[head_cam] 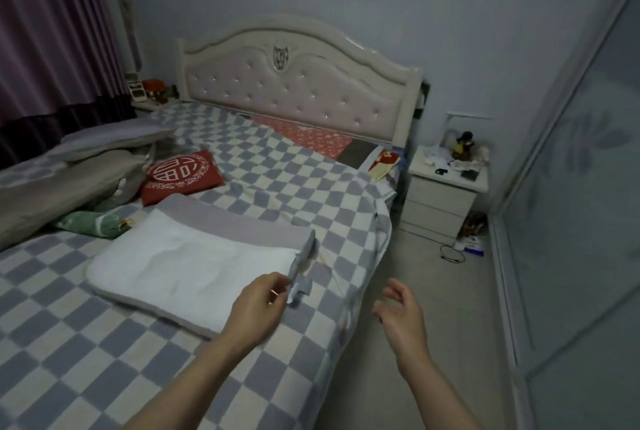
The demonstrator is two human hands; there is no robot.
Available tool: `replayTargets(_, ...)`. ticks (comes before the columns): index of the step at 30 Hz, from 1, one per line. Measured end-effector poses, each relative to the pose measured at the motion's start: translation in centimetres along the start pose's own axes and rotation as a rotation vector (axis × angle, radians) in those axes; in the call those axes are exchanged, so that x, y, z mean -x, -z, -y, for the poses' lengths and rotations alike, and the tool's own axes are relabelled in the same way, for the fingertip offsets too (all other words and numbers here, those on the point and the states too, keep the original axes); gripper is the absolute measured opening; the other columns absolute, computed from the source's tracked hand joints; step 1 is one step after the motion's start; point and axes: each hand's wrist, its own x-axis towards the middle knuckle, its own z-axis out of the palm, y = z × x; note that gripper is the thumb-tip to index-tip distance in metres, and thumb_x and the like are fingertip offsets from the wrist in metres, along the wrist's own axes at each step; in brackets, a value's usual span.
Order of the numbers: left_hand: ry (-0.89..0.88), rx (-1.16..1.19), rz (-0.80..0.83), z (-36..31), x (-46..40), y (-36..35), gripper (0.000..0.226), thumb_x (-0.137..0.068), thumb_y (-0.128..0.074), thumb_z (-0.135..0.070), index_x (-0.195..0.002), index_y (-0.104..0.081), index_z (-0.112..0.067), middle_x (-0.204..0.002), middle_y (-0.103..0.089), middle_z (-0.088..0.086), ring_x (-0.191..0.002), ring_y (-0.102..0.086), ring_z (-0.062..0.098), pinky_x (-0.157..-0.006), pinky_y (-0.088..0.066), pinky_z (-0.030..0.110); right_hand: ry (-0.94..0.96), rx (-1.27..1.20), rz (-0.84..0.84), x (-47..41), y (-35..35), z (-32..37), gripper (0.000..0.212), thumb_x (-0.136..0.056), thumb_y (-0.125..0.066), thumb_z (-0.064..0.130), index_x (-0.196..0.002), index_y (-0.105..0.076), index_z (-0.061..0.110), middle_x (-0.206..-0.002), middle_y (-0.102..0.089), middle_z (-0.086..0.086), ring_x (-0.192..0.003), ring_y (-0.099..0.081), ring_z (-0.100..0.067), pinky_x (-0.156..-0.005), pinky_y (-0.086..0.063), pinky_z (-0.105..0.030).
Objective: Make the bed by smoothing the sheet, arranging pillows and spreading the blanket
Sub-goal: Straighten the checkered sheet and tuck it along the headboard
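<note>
Our left hand [258, 301] pinches the corner of the white pillow [194, 267] on the checkered sheet [104, 353] | our right hand [401, 312] hangs loose-fingered beside the bed, holding nothing

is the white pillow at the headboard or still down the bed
Down the bed: the white pillow lies flat mid-mattress, far from the headboard; the left hand pinches its corner.

Two bare forearms show, no sleeves, watch or bracelet in sight. The left hand [258, 305] and the right hand [403, 313] wear no gloves; the fingers [393, 291] carry no visible rings.
</note>
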Motion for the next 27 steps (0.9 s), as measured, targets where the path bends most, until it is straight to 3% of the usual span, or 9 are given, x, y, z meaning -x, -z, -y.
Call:
replayTargets(3,-0.001,0.018,0.007,-3.0,-4.8,-2.8,0.017,-0.090,-0.051,-0.015,-0.099,-0.060,-0.026,-0.100,-0.063,-0.005,-0.085,-0.059,0.011,-0.077,-0.049,0.028,-0.004,-0.018,-0.013,-5.7,2.3,1.3,0.039,-0.082,-0.059,0.000,-0.110,-0.048,0.025,-0.097,-0.054,0.012,-0.082,-0.056,-0.006,-0.077,-0.045,-0.030)
replayTargets(7,-0.024,0.040,0.004,-8.0,-11.4,-6.5,0.025,-0.091,-0.051,-0.015,-0.113,-0.061,-0.020,-0.109,-0.062,-0.002,-0.092,-0.058,0.011,-0.080,-0.045,0.021,0.029,0.049,-0.016,-12.9,5.9,3.3,0.046,-0.084,-0.057,0.000,-0.126,-0.048,0.017,-0.114,-0.053,0.002,-0.085,-0.056,-0.015,-0.065,-0.044,-0.022)
replayTargets(10,-0.057,0.072,0.025,-11.5,-16.2,-9.8,0.025,-0.091,-0.051,-0.013,-0.114,-0.061,-0.015,-0.108,-0.063,0.000,-0.095,-0.059,0.013,-0.085,-0.047,0.023,0.049,0.044,-0.023,-18.5,8.5,4.6,0.048,-0.085,-0.056,-0.002,-0.128,-0.047,0.016,-0.117,-0.053,0.000,-0.091,-0.056,-0.016,-0.074,-0.045,-0.025)
replayTargets(16,-0.093,0.031,0.092,-14.9,-24.3,-13.8,0.025,-0.093,-0.048,-0.014,-0.116,-0.059,-0.015,-0.103,-0.059,-0.004,-0.093,-0.057,0.012,-0.081,-0.044,0.020,0.031,0.056,-0.011,-27.0,10.3,5.7,0.047,-0.085,-0.057,-0.001,-0.128,-0.048,0.017,-0.117,-0.053,0.001,-0.105,-0.056,-0.020,-0.081,-0.042,-0.028)
replayTargets(20,-0.107,-0.004,0.104,-16.0,-31.5,-16.2,0.026,-0.094,-0.047,-0.015,-0.117,-0.058,-0.016,-0.109,-0.059,-0.002,-0.091,-0.054,0.009,-0.079,-0.043,0.018,0.005,0.084,-0.015,-33.9,10.5,5.8,0.047,-0.085,-0.058,0.002,-0.128,-0.048,0.020,-0.119,-0.054,0.004,-0.101,-0.056,-0.017,-0.080,-0.044,-0.027)
replayTargets(24,-0.089,0.012,0.122,-17.1,-40.2,-19.2,0.027,-0.095,-0.045,-0.014,-0.118,-0.058,-0.014,-0.115,-0.059,0.002,-0.091,-0.052,0.009,-0.079,-0.041,0.018,-0.007,0.146,-0.048,-42.2,10.5,6.8,0.046,-0.086,-0.057,0.003,-0.127,-0.048,0.021,-0.120,-0.054,0.004,-0.095,-0.056,-0.014,-0.066,-0.043,-0.019)
replayTargets(27,-0.086,0.032,0.150,-18.2,-45.9,-21.2,0.027,-0.095,-0.045,-0.013,-0.119,-0.057,-0.014,-0.117,-0.059,0.003,-0.091,-0.052,0.009,-0.081,-0.044,0.019,-0.022,0.185,-0.040,-47.3,10.6,7.9,0.047,-0.086,-0.055,0.001,-0.129,-0.048,0.020,-0.120,-0.054,0.002,-0.091,-0.054,-0.010,-0.066,-0.043,-0.018)
